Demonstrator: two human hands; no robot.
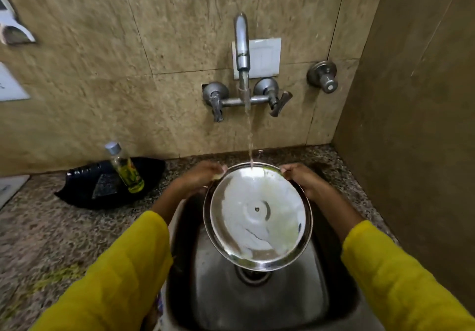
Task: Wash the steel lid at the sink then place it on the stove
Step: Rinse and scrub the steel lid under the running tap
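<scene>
A round steel lid [258, 216] is held tilted over the steel sink [259, 297], its hollow underside facing me. Water from the wall tap [242, 48] falls in a thin stream onto the lid's far rim. My left hand [203, 176] grips the far left rim, with something small and pale at its fingers. My right hand [299, 176] grips the far right rim. Both arms wear yellow sleeves. The stove is not in view.
A black tray [84, 192] holding a bottle of yellow liquid [126, 169] sits on the speckled granite counter [51, 233] left of the sink. Two tap handles [277, 99] and a wall valve [322, 76] stick out of the tiled wall. A side wall stands close on the right.
</scene>
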